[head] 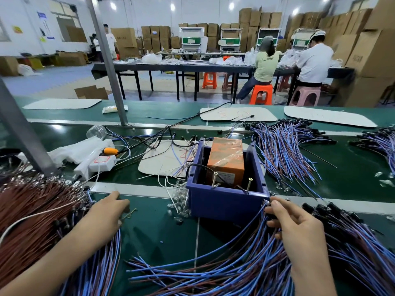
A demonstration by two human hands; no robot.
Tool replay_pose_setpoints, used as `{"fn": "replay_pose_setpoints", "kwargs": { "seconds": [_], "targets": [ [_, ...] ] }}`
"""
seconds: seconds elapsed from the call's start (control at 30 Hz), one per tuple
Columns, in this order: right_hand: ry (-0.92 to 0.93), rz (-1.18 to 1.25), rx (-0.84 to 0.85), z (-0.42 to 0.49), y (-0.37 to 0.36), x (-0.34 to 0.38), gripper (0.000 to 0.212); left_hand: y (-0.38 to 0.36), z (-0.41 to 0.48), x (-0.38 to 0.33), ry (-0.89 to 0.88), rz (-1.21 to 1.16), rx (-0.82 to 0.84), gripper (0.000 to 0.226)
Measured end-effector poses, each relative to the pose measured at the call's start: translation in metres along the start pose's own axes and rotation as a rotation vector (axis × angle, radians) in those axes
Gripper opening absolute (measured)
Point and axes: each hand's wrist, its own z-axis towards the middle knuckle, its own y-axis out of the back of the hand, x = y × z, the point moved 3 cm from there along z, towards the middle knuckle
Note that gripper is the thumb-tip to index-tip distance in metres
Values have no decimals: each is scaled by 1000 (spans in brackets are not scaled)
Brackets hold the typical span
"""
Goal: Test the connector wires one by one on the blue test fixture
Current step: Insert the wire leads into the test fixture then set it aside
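Observation:
The blue test fixture [226, 201] is a blue plastic bin holding an orange box [227, 161], with two screws standing at its front rim. My right hand [299, 229] is just right of its front corner and pinches blue and brown connector wires [245, 261] from the pile fanned out below. My left hand [102, 216] lies with fingers straight on the bundle of brown and blue wires [42, 223] at the left, fingertips toward the fixture. Black connector ends [333, 212] lie to the right of my right hand.
Small clear bulbs [179, 206] are scattered left of the fixture. Behind it lie a white board [164, 161], a power strip [100, 163], and another wire pile [286, 146]. A grey post [25, 137] rises at left. People sit at a far table.

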Motion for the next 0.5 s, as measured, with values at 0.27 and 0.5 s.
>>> {"fn": "replay_pose_setpoints", "kwargs": {
  "seconds": [0.27,0.5],
  "targets": [
    [-90,233,117,-16,-7,20,32,81,-24,-49,-206,-917,-492,63],
    [-346,357,943,-60,-68,49,73,133,-51,-141,-722,-1063,-622,42]
  ]
}}
